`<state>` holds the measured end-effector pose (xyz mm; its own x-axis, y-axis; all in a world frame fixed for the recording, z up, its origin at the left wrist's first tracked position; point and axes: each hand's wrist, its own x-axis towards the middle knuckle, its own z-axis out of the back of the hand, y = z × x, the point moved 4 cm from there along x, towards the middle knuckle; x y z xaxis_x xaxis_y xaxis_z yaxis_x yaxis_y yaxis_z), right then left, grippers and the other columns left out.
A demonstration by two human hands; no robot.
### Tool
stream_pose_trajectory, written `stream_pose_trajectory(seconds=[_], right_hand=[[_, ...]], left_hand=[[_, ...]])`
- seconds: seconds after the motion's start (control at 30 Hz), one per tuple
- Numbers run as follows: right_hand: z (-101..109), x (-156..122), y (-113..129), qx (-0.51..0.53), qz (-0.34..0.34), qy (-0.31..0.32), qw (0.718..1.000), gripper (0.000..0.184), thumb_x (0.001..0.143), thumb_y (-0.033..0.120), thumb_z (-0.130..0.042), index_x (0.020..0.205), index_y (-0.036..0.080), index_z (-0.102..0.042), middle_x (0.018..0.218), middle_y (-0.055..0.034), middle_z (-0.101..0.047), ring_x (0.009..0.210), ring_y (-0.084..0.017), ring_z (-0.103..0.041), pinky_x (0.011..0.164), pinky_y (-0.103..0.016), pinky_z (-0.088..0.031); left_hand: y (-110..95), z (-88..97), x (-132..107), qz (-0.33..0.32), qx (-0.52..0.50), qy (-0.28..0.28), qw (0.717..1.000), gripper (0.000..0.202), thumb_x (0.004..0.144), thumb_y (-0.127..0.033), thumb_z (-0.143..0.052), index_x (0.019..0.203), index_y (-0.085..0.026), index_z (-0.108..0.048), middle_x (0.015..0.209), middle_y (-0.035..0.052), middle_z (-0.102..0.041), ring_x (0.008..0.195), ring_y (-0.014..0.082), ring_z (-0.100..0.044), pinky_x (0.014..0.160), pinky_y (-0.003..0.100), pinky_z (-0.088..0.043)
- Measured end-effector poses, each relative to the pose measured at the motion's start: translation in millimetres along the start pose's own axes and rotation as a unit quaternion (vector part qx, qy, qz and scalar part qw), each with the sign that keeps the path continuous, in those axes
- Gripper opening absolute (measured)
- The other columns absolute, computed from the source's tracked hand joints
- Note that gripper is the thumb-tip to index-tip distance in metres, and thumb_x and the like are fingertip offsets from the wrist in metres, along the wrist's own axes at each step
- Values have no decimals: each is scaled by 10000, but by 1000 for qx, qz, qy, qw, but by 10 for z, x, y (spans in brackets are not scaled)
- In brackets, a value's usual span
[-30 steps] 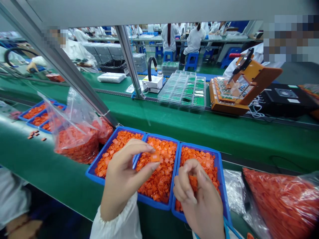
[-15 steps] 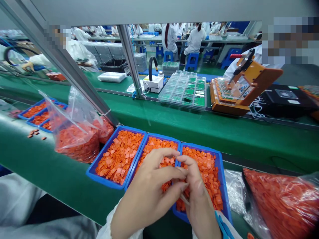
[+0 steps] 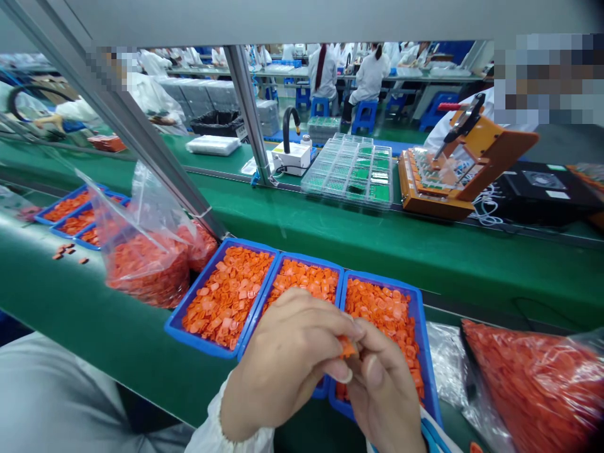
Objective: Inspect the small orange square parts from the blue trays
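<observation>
My left hand and my right hand meet above the blue trays, with the fingertips curled together. Between them shows a small orange plastic piece, pinched by both hands and partly covered by the fingers. Beneath and behind the hands are a middle blue tray and a right blue tray, both filled with small orange pieces. To the left, a third blue tray holds the same kind of flat, rounded pieces.
Clear bags of orange pieces stand at left and right. A slanted metal post rises behind the trays. Beyond the green ledge are clear compartment trays and an orange lever press. Co-workers in white coats sit farther back.
Both hands have turned and drawn closer together, the left fingers folding down. An orange piece now shows between the fingertips. The trays and bags have stayed in place.
</observation>
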<state>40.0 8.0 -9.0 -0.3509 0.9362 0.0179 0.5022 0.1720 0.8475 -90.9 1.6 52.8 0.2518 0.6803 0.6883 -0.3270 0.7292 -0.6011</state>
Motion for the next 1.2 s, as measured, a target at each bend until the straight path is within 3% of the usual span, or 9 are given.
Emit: stream_pose_trajectory(seconds=[0.13, 0.33, 0.43, 0.53, 0.7, 0.83, 1.0, 1.2], right_hand=[[49, -25, -8, -21, 19, -2, 1000, 439, 896, 608, -733, 748, 197, -691, 648, 30, -430, 606, -124, -356, 563, -256, -333], [85, -59, -5, -14, 23, -17, 999, 283, 888, 537, -776, 984, 274, -818, 652, 24, -525, 596, -124, -456, 565, -234, -420], [101, -43, 6, 3, 19, -36, 999, 272, 847, 508, -826, 992, 277, -836, 712, -7, -641, 644, -132, -560, 613, -231, -502], [63, -32, -10, 58, -9, -17, 998, 275, 837, 498, -837, 974, 260, -837, 740, -24, -676, 647, -131, -576, 639, -253, -532], [-31, -53, -52, 173, -52, 28, 983, 279, 906, 495, -765, 997, 237, -818, 646, 22, -555, 512, -66, -329, 481, -185, -316], [-115, -31, -8, 204, -84, 86, 972, 261, 932, 502, -744, 1022, 273, -831, 654, 28, -511, 515, -60, -259, 473, -192, -223], [-144, -15, 31, 224, -100, 110, 963, 262, 929, 480, -762, 971, 231, -828, 634, 45, -433, 511, -55, -233, 471, -207, -179], [-113, -18, 12, 218, -102, 90, 966, 276, 919, 484, -773, 905, 210, -796, 608, 60, -396, 501, -60, -220, 474, -223, -188]], left_hand=[[-41, 24, 49, -23, -21, 7, 999, 70, 1052, -201, -614, 986, -185, -633, 1078, 48, -790, 1017, 175, -750, 908, 342, -544], [-51, 34, 61, -1, -41, -25, 999, 148, 945, -269, -772, 920, -183, -654, 1022, 50, -794, 973, 183, -751, 882, 334, -561], [-37, 23, 81, 4, -42, -42, 998, 220, 898, -306, -821, 972, -189, -650, 969, 27, -806, 929, 169, -757, 885, 325, -560], [-35, 10, 113, 7, -36, -54, 998, 274, 898, -376, -815, 995, -184, -644, 912, 24, -802, 885, 158, -756, 869, 311, -565], [-31, -11, 133, 35, -32, -55, 997, 309, 938, -442, -762, 1050, -162, -695, 954, 65, -782, 914, 185, -733, 869, 330, -579], [-29, -16, 134, 40, -51, -47, 997, 277, 947, -417, -759, 1066, -174, -700, 971, 66, -778, 911, 193, -730, 848, 337, -585], [-31, -17, 142, 41, -53, -49, 997, 281, 948, -425, -753, 1083, -185, -694, 968, 62, -781, 909, 193, -727, 851, 345, -592], [-29, -8, 121, 47, -53, -52, 996, 306, 940, -456, -749, 1063, -181, -699, 952, 64, -779, 923, 197, -733, 870, 351, -591]])
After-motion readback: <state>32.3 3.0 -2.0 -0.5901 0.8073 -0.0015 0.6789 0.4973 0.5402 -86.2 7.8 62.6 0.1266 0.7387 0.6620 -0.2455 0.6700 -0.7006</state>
